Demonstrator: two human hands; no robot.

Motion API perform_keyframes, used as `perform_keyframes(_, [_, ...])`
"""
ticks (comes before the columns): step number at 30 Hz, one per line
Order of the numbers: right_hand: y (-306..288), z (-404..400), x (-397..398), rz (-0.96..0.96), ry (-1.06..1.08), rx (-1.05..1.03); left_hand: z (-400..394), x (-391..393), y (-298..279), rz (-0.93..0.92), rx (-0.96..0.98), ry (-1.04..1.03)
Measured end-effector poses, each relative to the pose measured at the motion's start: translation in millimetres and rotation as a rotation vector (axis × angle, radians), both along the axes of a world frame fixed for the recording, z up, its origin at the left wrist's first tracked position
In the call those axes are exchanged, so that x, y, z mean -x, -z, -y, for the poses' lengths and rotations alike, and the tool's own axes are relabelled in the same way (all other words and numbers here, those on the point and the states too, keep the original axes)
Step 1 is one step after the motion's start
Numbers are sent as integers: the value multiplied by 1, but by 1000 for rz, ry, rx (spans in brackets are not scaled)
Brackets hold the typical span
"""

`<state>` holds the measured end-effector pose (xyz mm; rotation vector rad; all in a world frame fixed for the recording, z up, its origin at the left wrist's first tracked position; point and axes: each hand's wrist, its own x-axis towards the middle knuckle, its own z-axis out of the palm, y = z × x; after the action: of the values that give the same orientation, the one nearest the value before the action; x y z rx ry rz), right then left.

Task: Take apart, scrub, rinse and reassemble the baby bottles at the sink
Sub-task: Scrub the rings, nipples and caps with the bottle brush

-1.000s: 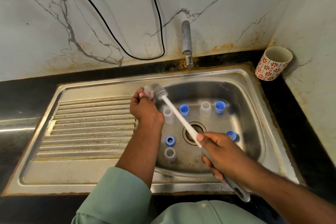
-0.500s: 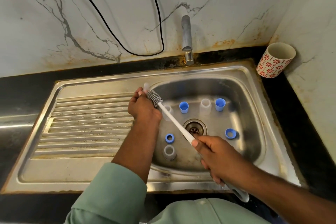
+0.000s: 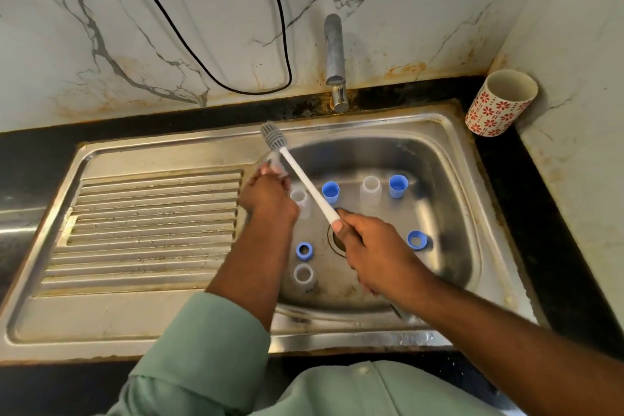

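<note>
My left hand holds a small clear bottle part at the left rim of the steel sink. My right hand grips the white handle of a bottle brush; its grey bristle head sticks out past the clear part, above the rim. In the basin stand clear bottles, blue caps and blue rings.
A metal tap rises behind the basin. The ribbed draining board lies to the left. A cup with red flowers stands in the back right corner. A black cable hangs on the marble wall.
The brush head has slid forward and up, from beside my left hand to beyond the clear part. My right hand has moved toward the left hand.
</note>
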<state>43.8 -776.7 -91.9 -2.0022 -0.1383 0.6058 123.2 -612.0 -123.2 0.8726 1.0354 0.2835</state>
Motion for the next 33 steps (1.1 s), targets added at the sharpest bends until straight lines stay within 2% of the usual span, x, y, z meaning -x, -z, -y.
perform_keyframes(2, [7, 3, 1, -34, -5, 31, -4, -3, -5, 29, -14, -79])
perform_keyframes(6, [18, -1, -33, -110, 119, 30, 37, 5, -4, 122, -91, 260])
perform_keyframes(10, [27, 20, -31, -91, 102, 38, 8, 2, 23, -51, -103, 407])
perform_keyframes(15, [50, 35, -26, -229, 130, 48, -3, 10, 75, -192, -94, 511])
perform_keyframes(18, [62, 37, -29, -238, 124, 43, -6, 13, 104, -286, -378, 597])
perform_keyframes(22, [76, 38, -31, -276, 108, 68, -17, 15, 132, -506, -796, 865])
perform_keyframes(24, [83, 39, -33, -297, 109, 72, -24, 14, 144, -598, -864, 897])
perform_keyframes(28, [91, 42, -40, -314, 120, 79, -30, 9, 160, -667, -871, 926])
perform_keyframes(33, [96, 45, -51, -350, 118, 101, -34, 10, 170, -693, -986, 1033])
